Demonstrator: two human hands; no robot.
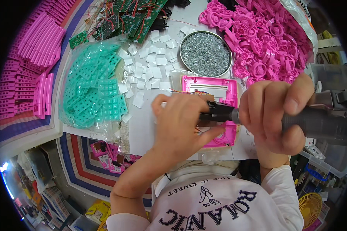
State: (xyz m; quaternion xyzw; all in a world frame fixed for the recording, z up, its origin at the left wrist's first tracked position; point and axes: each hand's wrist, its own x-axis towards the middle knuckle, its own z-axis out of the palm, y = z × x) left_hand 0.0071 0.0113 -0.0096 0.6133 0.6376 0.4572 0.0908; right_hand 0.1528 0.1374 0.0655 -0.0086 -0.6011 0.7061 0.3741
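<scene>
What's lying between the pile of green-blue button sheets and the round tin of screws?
Small white squares lie scattered on the table between the teal button sheets and the round tin of screws, as the head view shows.

Left hand hides pink casing middle.

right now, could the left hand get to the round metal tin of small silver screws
Probably yes. The left hand rests on the pink plastic casing, and the round metal tin of small silver screws sits just beyond it with only flat white squares nearby.
</scene>
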